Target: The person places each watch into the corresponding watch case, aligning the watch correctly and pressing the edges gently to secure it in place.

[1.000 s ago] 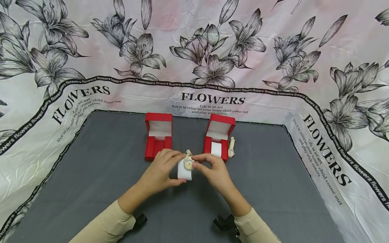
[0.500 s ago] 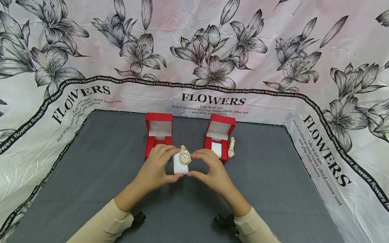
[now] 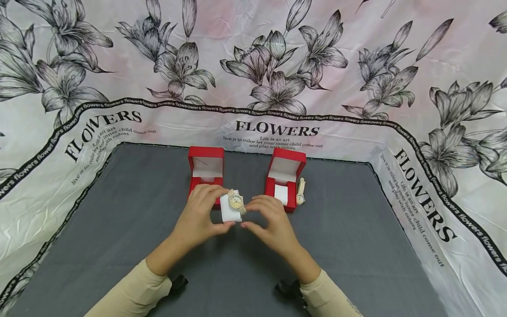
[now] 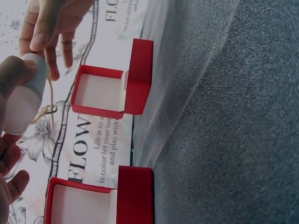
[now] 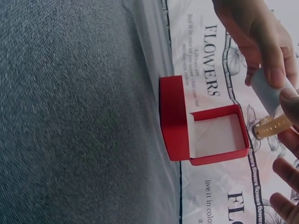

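Note:
A white watch cushion (image 3: 229,214) is held up off the table by my left hand (image 3: 198,215), thumb on the near end and fingers on the far end. Across its top lies a cream wristwatch (image 3: 236,201), dial up. My right hand (image 3: 273,226) pinches the watch at its right side, fingers on the strap and thumb by the cushion's near corner. The loose strap (image 5: 271,127) with its buckle sticks out beyond the cushion in the right wrist view. Behind my left hand stands an open red watch box (image 3: 206,152), its base partly hidden by my fingers.
A second open red box (image 3: 291,155) stands to the right with a white cushion (image 3: 281,193) inside. Against its right side lies another cream watch (image 3: 301,193). Grey cloth (image 3: 356,229) covers the table, and a flower-printed sheet (image 3: 273,97) rises behind.
Both hands have moved left and slightly away with the cushion and watch, closer to the left box. My right fingers have shifted from the dial to the strap's right side.

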`<move>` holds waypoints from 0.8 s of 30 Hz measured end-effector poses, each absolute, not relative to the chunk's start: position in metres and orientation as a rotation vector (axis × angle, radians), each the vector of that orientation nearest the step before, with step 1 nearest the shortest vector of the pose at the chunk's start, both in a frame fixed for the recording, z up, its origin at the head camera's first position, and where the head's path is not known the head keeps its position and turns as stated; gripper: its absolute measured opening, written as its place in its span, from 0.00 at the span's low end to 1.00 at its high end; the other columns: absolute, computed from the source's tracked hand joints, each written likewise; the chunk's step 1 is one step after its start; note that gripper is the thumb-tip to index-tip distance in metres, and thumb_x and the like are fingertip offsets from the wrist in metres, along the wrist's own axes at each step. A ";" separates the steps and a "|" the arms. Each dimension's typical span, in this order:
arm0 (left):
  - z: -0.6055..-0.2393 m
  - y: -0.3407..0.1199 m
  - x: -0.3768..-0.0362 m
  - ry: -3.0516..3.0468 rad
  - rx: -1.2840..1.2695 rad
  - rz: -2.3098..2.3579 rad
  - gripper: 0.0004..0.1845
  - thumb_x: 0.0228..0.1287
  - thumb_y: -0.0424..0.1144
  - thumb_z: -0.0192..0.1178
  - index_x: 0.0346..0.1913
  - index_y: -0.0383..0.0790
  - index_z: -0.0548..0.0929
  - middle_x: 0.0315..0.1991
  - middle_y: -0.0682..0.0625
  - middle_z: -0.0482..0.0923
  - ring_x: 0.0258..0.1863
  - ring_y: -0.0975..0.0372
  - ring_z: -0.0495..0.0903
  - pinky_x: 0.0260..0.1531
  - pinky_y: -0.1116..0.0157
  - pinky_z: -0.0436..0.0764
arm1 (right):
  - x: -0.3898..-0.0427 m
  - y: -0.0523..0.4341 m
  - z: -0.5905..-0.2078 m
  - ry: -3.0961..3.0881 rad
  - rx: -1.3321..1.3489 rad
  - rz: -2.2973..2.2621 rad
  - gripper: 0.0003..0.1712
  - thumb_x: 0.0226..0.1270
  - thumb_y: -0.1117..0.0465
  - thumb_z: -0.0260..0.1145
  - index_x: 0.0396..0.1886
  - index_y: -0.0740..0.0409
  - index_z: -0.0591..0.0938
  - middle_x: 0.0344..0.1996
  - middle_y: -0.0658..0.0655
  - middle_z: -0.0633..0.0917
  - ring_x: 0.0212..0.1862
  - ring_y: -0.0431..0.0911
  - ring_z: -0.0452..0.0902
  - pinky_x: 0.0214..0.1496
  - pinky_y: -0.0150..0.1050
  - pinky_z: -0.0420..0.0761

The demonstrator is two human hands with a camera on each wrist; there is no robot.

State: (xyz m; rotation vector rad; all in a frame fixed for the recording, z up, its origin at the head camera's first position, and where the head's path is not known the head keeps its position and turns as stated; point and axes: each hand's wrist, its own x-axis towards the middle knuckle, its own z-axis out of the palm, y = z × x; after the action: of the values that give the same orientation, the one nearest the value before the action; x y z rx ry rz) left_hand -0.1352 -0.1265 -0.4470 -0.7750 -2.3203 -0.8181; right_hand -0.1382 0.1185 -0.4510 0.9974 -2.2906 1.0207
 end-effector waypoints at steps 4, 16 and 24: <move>-0.447 -0.125 -0.135 -2.309 -0.791 -0.813 0.41 0.40 0.48 0.84 0.60 0.38 0.80 0.57 0.46 0.79 0.56 0.52 0.73 0.58 0.52 0.73 | -0.138 0.116 -0.452 -2.259 0.985 1.022 0.22 0.48 0.59 0.85 0.44 0.52 0.87 0.44 0.51 0.88 0.57 0.50 0.79 0.63 0.52 0.72; -0.448 -0.121 -0.129 -2.347 -0.764 -0.832 0.44 0.41 0.47 0.85 0.63 0.38 0.77 0.60 0.45 0.78 0.58 0.52 0.71 0.58 0.53 0.74 | -0.135 0.113 -0.458 -2.155 0.963 1.045 0.16 0.49 0.63 0.84 0.36 0.53 0.86 0.38 0.50 0.89 0.51 0.49 0.81 0.59 0.49 0.73; -0.447 -0.124 -0.130 -2.417 -0.799 -0.859 0.51 0.38 0.47 0.87 0.68 0.39 0.73 0.62 0.45 0.75 0.61 0.53 0.68 0.61 0.51 0.71 | -0.135 0.115 -0.458 -2.148 0.908 1.086 0.15 0.50 0.65 0.83 0.36 0.53 0.87 0.41 0.53 0.88 0.51 0.49 0.81 0.60 0.48 0.74</move>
State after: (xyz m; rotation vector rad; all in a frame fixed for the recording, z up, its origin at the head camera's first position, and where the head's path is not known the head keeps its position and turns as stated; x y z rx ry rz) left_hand -0.1298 -0.1243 -0.4474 -0.7990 -2.4173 -0.8589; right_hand -0.1351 0.1151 -0.4584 0.9083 -2.1475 1.0862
